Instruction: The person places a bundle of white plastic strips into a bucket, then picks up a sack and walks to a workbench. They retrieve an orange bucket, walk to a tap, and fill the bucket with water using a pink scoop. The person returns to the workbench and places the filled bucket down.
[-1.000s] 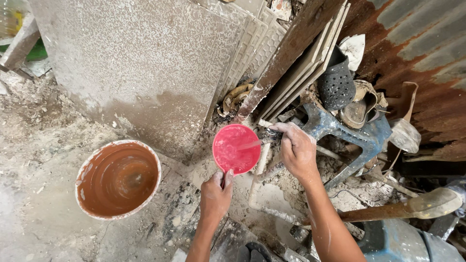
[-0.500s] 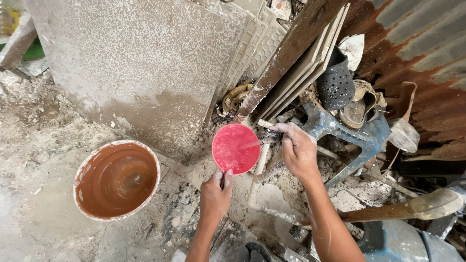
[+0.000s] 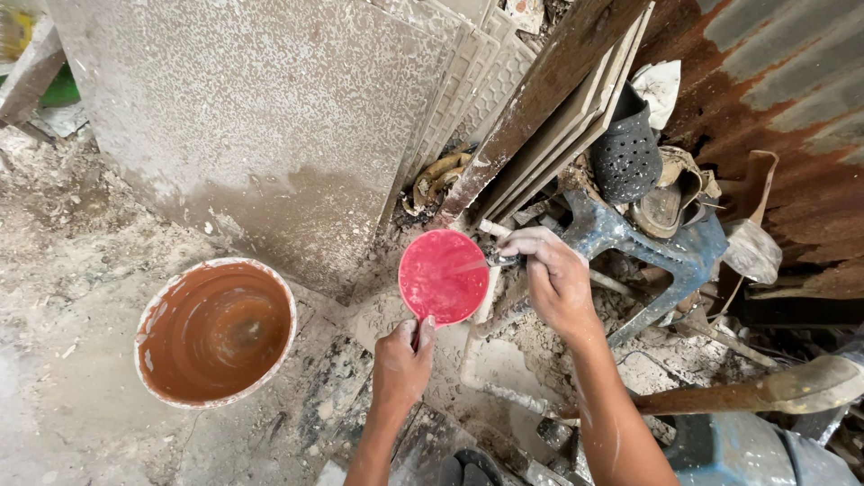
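My left hand (image 3: pixel 403 360) grips the short handle of a round red scoop (image 3: pixel 443 275), held level under a small tap (image 3: pixel 500 259). A thin stream of water runs from the tap into the scoop. My right hand (image 3: pixel 553 277) is closed around the tap at the end of a dirty white pipe (image 3: pixel 481 317). To the left stands an orange bucket (image 3: pixel 153 315) with a pale rim, partly filled with brownish water.
Large speckled tiles (image 3: pixel 261 117) and ribbed boards lean against the wall behind. A blue plastic stool (image 3: pixel 666 256), a dark perforated basket (image 3: pixel 625 157) and rusty corrugated sheet (image 3: pixel 774 81) crowd the right. A mud-caked handle (image 3: pixel 774 391) lies at lower right. The ground is rubble and cement dust.
Both hands, the scoop and the tap stay almost where they were. The water in the bucket ripples slightly.
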Available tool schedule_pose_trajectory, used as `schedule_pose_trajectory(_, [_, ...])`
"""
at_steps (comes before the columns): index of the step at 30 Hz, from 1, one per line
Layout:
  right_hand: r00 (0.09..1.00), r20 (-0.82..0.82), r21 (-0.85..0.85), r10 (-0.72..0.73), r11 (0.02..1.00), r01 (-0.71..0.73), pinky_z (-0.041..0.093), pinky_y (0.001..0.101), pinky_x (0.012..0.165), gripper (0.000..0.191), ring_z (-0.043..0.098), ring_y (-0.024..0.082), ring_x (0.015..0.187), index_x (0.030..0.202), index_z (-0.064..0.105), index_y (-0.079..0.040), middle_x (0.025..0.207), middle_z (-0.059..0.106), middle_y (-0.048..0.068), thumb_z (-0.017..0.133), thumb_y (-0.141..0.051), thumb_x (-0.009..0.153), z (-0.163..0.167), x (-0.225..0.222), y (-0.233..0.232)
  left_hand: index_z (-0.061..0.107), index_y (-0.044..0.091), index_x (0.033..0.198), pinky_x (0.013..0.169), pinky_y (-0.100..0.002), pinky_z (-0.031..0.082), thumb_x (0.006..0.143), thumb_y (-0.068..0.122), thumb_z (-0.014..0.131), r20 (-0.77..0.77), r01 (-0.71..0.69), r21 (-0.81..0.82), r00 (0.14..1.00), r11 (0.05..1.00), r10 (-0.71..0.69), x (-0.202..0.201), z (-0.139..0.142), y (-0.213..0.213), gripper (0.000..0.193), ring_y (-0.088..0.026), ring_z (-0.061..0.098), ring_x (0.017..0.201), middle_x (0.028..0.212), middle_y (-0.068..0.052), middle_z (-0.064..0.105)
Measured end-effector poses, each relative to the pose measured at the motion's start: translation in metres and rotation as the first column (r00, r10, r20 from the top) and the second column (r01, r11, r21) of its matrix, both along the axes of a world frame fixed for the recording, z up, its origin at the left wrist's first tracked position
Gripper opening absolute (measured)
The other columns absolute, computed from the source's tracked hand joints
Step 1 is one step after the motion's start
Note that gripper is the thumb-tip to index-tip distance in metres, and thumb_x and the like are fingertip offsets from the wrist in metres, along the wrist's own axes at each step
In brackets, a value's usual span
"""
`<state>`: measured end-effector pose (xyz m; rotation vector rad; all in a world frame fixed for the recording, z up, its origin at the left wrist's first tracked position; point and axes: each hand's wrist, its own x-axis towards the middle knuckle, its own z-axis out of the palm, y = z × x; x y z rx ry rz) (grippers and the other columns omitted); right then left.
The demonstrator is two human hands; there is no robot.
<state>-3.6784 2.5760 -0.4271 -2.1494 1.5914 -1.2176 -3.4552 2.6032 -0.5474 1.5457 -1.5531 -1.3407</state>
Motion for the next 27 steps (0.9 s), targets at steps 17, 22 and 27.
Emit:
schedule_pose_trajectory(17, [0.924, 0.374, -0.001, 0.079, 0.996, -0.085, 0.056, 0.0384, 0.095, 0.033, 0.071, 0.028, 0.112, 0.072, 0.061, -0.003, 0.097, 0.066, 0.010, 0.037, 0.016, 0.082, -0.028, -0.032, 0.012, 0.066, 0.000, 0.081, 0.047, -0.041, 0.043, 0.100, 0.025, 0.060, -0.053, -0.089, -0.123, 0.995, 0.988, 0.083, 0.005, 0.013, 0.001, 0.032, -0.023, 0.057, 0.045, 0.057, -0.015, 0.063])
schedule_pose_trajectory(22, [0.913, 0.405, -0.030, 0.045, 0.999, -0.036, 0.053, 0.0422, 0.107, 0.028, 0.067, 0.030, 0.115, 0.076, 0.063, 0.001, 0.104, 0.067, 0.013, 0.038, 0.014, 0.080, -0.020, -0.027, 0.012, 0.064, -0.001, 0.076, 0.047, -0.041, 0.041, 0.101, 0.026, 0.062, -0.025, -0.161, -0.118, 0.987, 0.980, 0.159, 0.022, 0.024, 0.008, 0.038, -0.026, 0.048, 0.043, 0.054, -0.018, 0.056])
schedule_pose_trajectory(27, [0.821, 0.486, -0.556, 0.301, 0.831, 0.025, 0.062, 0.0412, 0.091, 0.021, 0.072, 0.025, 0.101, 0.090, 0.064, -0.005, 0.100, 0.072, 0.009, 0.056, 0.000, 0.109, -0.027, -0.016, 0.020, 0.064, 0.000, 0.075, 0.047, -0.039, 0.044, 0.100, 0.030, 0.064, 0.057, -0.271, -0.164, 0.957, 0.948, 0.284, 0.049, 0.027, 0.011, 0.039, -0.023, 0.053, 0.043, 0.056, -0.016, 0.057])
